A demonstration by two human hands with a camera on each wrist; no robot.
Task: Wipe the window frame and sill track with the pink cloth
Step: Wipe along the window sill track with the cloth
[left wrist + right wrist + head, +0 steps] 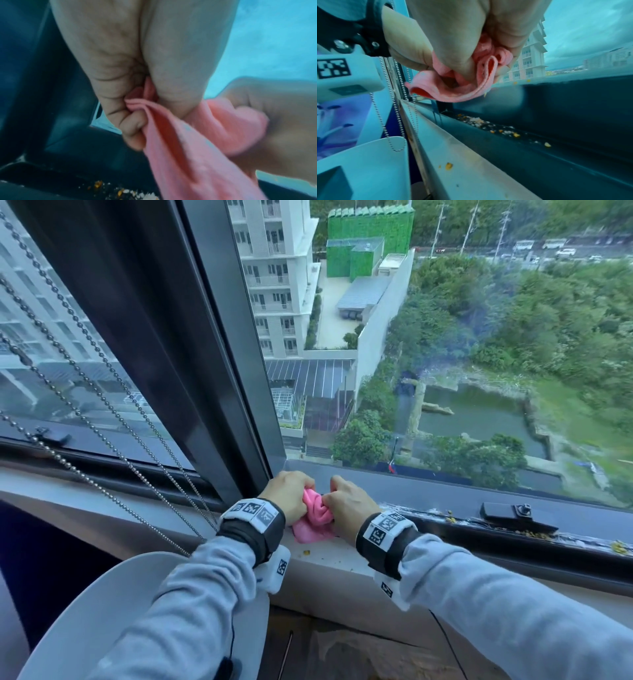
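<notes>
The pink cloth (317, 517) is bunched between both hands just above the sill, beside the foot of the dark vertical window frame (191, 364). My left hand (289, 496) grips its left part with curled fingers (132, 125), and the pink cloth (197, 142) hangs down from that fist. My right hand (346, 505) clutches the other end, with folds of the pink cloth (467, 81) bulging out between its fingers. The dark sill track (513, 529) runs off to the right and holds yellow and white crumbs (488, 125).
A black window latch (510, 513) sits on the track to the right. Beaded blind chains (102, 419) hang at the left. A white rounded object (113, 611) stands below the pale sill ledge (329, 559), where a few crumbs lie.
</notes>
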